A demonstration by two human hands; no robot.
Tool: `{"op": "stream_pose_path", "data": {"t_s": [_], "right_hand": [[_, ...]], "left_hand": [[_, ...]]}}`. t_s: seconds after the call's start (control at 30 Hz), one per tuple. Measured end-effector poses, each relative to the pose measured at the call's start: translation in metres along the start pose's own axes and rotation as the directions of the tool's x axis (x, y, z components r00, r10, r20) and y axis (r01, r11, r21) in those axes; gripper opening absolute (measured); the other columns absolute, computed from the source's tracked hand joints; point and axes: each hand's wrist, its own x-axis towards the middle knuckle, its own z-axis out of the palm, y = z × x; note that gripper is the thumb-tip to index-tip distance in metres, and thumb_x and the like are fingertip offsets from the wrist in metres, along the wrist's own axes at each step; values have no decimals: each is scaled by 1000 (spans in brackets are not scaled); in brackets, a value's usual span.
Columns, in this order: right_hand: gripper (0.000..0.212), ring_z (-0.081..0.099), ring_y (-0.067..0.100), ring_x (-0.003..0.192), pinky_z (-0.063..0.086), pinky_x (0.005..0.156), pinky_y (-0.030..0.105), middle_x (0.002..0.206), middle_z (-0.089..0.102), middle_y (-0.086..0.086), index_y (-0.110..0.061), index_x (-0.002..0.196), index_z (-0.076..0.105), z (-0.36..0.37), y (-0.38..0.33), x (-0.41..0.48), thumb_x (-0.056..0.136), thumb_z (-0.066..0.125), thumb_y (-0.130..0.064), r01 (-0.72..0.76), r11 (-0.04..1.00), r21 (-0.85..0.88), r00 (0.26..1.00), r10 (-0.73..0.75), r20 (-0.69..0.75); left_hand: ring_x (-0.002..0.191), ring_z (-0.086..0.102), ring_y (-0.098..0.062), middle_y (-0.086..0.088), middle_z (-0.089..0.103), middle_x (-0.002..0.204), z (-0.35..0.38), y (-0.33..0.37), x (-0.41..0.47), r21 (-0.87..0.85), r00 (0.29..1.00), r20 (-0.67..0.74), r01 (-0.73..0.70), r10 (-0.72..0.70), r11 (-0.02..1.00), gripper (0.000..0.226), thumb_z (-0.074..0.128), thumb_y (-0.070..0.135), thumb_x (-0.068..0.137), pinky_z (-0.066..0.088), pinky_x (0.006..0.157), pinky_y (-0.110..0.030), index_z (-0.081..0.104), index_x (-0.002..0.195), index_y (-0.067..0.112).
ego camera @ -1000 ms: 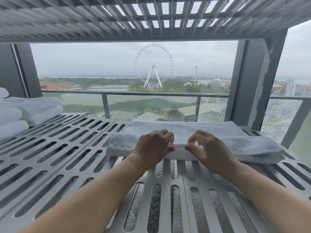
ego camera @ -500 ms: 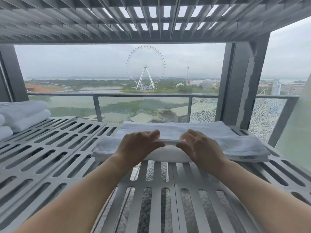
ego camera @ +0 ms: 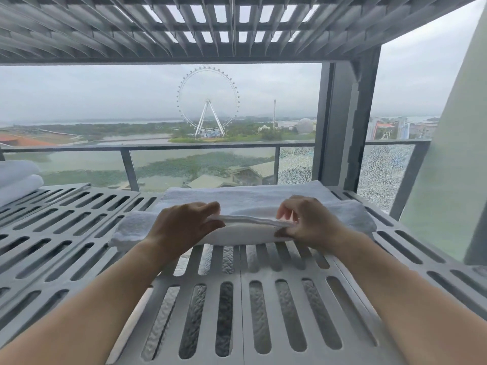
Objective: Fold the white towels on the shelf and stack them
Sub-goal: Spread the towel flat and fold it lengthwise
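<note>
Both hands are in the middle of the frame, close together. The left hand point(ego camera: 181, 225) pinches the near edge of the white towel point(ego camera: 250, 196) between thumb and fingers, and the right hand point(ego camera: 308, 225), fingers curled, pinches that same edge just to its right. Between them the edge is raised a little off the layer beneath. The towel lies lengthwise across the far part of the slatted grey shelf point(ego camera: 241, 299), its ends reaching out past both wrists. Both bare forearms come in from the bottom corners. At the left edge of the frame, a stack of folded towels point(ego camera: 15, 177) sits on the same shelf, well apart from the hands. Overhead runs another slatted shelf point(ego camera: 158, 35). Behind, through glass, there is a railing point(ego camera: 158, 146) and a Ferris wheel point(ego camera: 208, 101) under a grey sky.
</note>
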Motion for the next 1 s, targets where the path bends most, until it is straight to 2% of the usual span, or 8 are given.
{"op": "stream_pose_path", "data": {"t_s": [0.1, 0.23, 0.33, 0.43, 0.53, 0.63, 0.8, 1.0], "right_hand": [[23, 48, 0, 65, 40, 61, 13, 76, 55, -8, -18, 85, 66, -15, 15, -15, 66, 75, -8, -23, 1000, -15, 999, 24, 34], [21, 53, 5, 68, 44, 64, 12, 83, 59, -4, -15, 91, 68, -19, 20, -30, 71, 70, -6, 2, 998, -66, 999, 1, 53], [22, 53, 7, 69, 41, 65, 6, 85, 58, -5, -11, 94, 69, -21, 25, -37, 73, 70, -7, 24, 997, -76, 999, -20, 42], [24, 50, 5, 68, 37, 63, 3, 85, 58, -4, -12, 94, 70, -22, 31, -45, 71, 74, -11, -12, 997, -73, 1000, 13, 11], [24, 52, 8, 70, 37, 65, 6, 88, 63, -1, -14, 92, 71, -26, 37, -46, 68, 76, -14, -59, 996, -71, 998, 59, -10], [27, 52, 6, 72, 42, 69, 13, 89, 62, -4, -16, 94, 71, -33, 44, -47, 67, 77, -15, -106, 992, -63, 994, 107, 0], [15, 52, -1, 65, 38, 58, 7, 76, 60, -14, -24, 83, 73, -37, 54, -47, 73, 73, -13, -157, 987, -39, 987, 158, 38], [15, 52, -9, 53, 35, 48, 2, 59, 56, -23, -24, 74, 74, -37, 53, -43, 71, 68, -10, -195, 979, -56, 980, 197, 37]], "left_hand": [[64, 54, -20, 8, 58, 84, -3, 2, -2, -17, 1000, -2, 16, -16, 1000, 28, 54, 51, 84, 33, 54, -26, 50, 92, 25], [77, 52, -13, 8, 54, 97, 2, 27, 5, -62, 997, 72, -9, 13, 998, 33, 64, 48, 77, 36, 58, -26, 48, 98, 27], [90, 54, -14, 6, 55, 105, 11, 64, 27, -46, 991, 88, -95, 99, 994, 39, 62, 53, 77, 41, 66, -27, 51, 105, 28], [96, 57, -15, 7, 57, 107, 20, 101, 47, -134, 994, 66, -82, 91, 988, 33, 59, 50, 82, 46, 70, -30, 55, 108, 29], [96, 57, -16, 8, 59, 103, 37, 117, 48, -183, 997, 49, -51, 61, 982, 20, 52, 41, 90, 46, 70, -30, 60, 103, 28], [92, 58, -16, 8, 60, 98, 45, 111, 44, -259, 999, 44, -18, 31, 966, 17, 55, 41, 88, 39, 68, -26, 61, 96, 27], [80, 54, -12, 11, 60, 93, 46, 112, 45, -280, 1000, 21, -8, 15, 960, 16, 58, 43, 85, 31, 62, -25, 59, 91, 28], [73, 41, -5, 12, 58, 90, 45, 112, 43, -278, 1000, 26, 2, 6, 961, 15, 59, 43, 85, 28, 61, -24, 57, 89, 30]]}}
